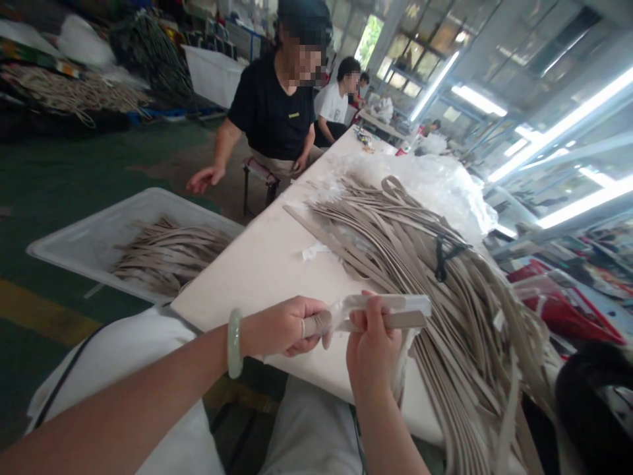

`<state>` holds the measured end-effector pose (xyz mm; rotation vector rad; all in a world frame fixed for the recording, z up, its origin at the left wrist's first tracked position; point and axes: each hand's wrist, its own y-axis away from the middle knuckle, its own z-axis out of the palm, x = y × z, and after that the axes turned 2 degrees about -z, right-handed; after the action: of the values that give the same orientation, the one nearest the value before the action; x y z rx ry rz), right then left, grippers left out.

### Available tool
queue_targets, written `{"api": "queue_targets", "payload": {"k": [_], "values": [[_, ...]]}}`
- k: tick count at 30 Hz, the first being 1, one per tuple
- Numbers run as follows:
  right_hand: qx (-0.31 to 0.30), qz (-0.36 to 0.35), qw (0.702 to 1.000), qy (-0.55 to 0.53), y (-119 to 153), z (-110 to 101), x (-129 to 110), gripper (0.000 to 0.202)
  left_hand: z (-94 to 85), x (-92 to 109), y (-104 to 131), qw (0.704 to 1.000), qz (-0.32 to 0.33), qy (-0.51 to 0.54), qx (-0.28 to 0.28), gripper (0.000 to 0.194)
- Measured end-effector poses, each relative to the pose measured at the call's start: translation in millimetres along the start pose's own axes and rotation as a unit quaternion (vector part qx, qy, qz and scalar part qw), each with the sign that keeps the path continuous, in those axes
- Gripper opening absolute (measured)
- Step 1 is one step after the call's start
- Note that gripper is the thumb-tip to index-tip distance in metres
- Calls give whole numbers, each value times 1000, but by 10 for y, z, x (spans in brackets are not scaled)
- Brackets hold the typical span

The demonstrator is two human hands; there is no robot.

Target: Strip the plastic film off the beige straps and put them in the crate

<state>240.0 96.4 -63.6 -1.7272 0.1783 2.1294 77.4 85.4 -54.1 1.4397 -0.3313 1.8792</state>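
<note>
Just above the table edge, my right hand (373, 340) is closed around a flat taupe strap (405, 320) and a translucent plastic sleeve (408, 303), whose ends stick out to the right. My left hand (294, 325), with a pale green bangle at the wrist and a covering on the thumb, pinches the whitish plastic at the other side. Whether the strap reaches into the left fingers is hidden. More taupe straps (395, 244) lie in a long heap on the table beside my right hand, a dark tie (442, 257) across them.
The pale table (247, 267) runs away from me, with crumpled clear plastic (440, 175) behind the heap. Left of it a white bin (84, 237) on the floor holds more straps. A seated co-worker (279, 105) in a dark shirt reaches a hand toward the bin; others sit beyond.
</note>
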Motion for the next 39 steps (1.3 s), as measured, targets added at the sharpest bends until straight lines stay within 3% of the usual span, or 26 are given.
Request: {"api": "queue_targets", "payload": {"k": [2,7,13,17,21,24,28,34,36,39], "values": [[-2,15,1000,-4,-50,-21,-33,30,-15,18,11,999,-15,-43,-11,38],[-10,38,998,-50,-84,-46,-95,32,38,3,-14,992,16,-97,81,36],[-60,107,990,-74,121,-7,-30,31,101,-85,-90,990,65,-96,76,39],[-75,76,994,-15,270,-52,45,29,99,-147,-103,974,95,-172,108,38],[-103,38,991,71,310,-91,47,29,-50,-22,-26,975,65,-203,57,40],[-182,26,975,122,328,-44,-29,25,-174,190,43,980,125,-152,37,45],[-296,52,937,179,432,78,-104,25,-138,356,70,967,196,-113,120,41],[-393,85,898,177,580,101,-61,42,-63,281,44,916,219,-72,329,38],[-383,60,904,178,581,92,-50,43,-77,247,28,905,232,-49,354,38],[-322,20,925,199,508,108,-37,41,-58,186,-13,923,213,-9,322,36]]}}
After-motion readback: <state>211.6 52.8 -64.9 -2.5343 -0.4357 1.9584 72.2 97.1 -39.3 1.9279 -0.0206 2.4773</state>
